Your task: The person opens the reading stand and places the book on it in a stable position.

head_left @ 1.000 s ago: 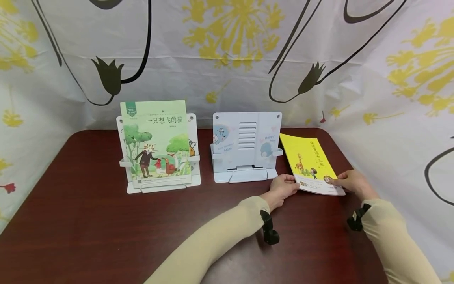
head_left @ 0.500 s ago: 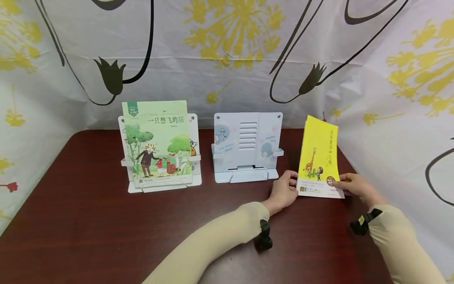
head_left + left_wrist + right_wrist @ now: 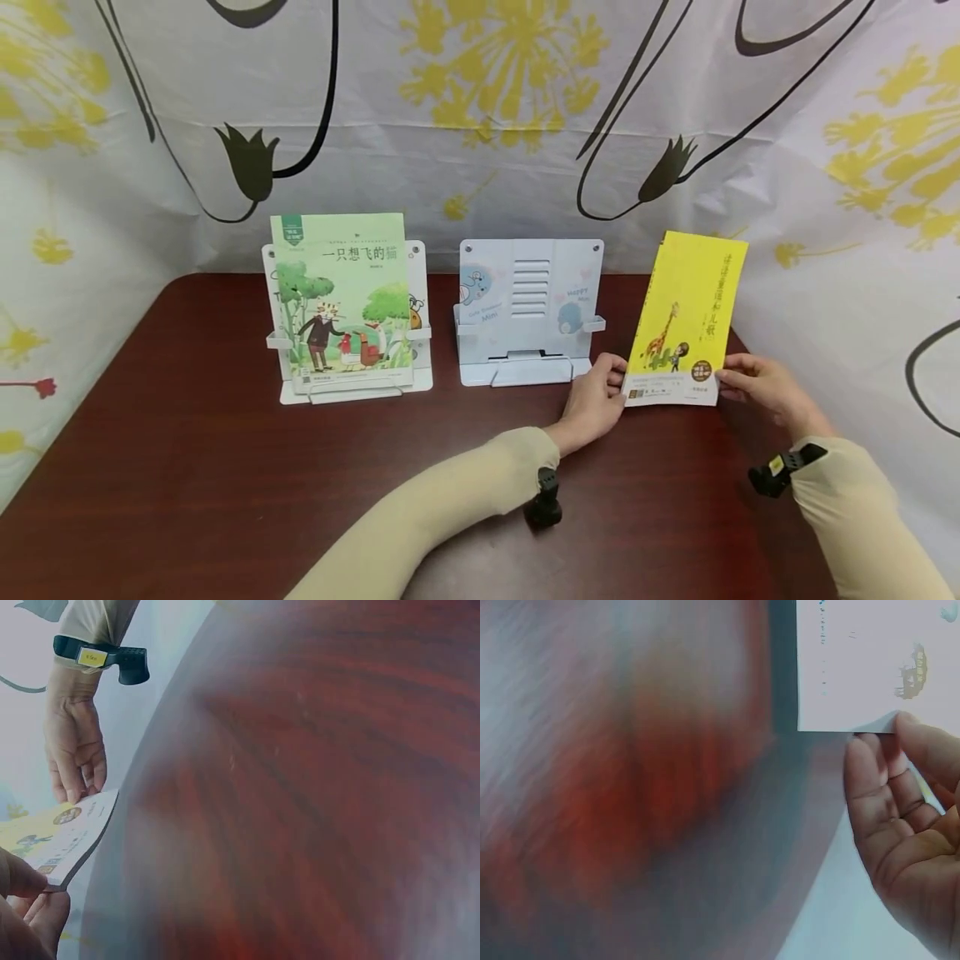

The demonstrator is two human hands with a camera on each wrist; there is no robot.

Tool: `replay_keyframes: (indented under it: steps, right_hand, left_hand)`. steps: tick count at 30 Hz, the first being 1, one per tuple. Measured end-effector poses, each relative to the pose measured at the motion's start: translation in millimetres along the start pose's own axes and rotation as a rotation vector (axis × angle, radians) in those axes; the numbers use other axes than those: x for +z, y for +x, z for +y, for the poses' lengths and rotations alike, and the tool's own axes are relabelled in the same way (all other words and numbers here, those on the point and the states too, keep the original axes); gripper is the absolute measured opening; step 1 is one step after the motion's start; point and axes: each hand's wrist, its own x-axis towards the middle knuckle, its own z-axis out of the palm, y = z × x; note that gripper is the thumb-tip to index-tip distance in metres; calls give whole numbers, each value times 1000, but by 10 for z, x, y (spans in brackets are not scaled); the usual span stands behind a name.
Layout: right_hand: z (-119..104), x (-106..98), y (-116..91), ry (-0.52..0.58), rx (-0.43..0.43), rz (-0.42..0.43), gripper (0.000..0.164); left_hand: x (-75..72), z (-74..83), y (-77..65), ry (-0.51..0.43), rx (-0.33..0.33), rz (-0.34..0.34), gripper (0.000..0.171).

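Note:
A thin yellow book (image 3: 684,304) with a giraffe on its cover and a white bottom strip stands raised at the right of the table, cover toward me. My left hand (image 3: 596,402) pinches its lower left corner, the thumb on the cover in the left wrist view and fingers (image 3: 51,919) beneath. At the lower right edge, my right hand (image 3: 767,392) pinches the book between thumb and fingers, as the right wrist view shows (image 3: 907,840). Left of the book stands a white bookstand (image 3: 525,292) with blue cartoon prints, holding nothing.
Further left, a second white bookstand (image 3: 422,367) bears a green picture book (image 3: 345,300). Both stand near the back of the dark red-brown table (image 3: 225,483). A patterned cloth (image 3: 495,183) hangs behind and at the sides.
The yellow book, lying back on the table a second ago, has been tilted up by both hands to face me. It now leans slightly right. The head view has shifted a little.

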Motion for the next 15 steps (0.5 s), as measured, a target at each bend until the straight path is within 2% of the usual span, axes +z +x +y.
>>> replay_keyframes:
  steps: [4,8,11,15]
  right_hand:
    - [-141,79,46,-54,-74,62,28]
    - [-326,187,95,-164,-166,120,10]
    - [-474,291,142,-209,-233,158,14]
    - [-681,474,229,-205,-289,200,13]
  left_hand:
    - [-140,0,31,-16,32,43,29]
    - [-336,-4,72,-27,76,75,32]
    - [-532,4,101,-31,105,85,42]
    - [-822,5,143,-48,100,100,50]
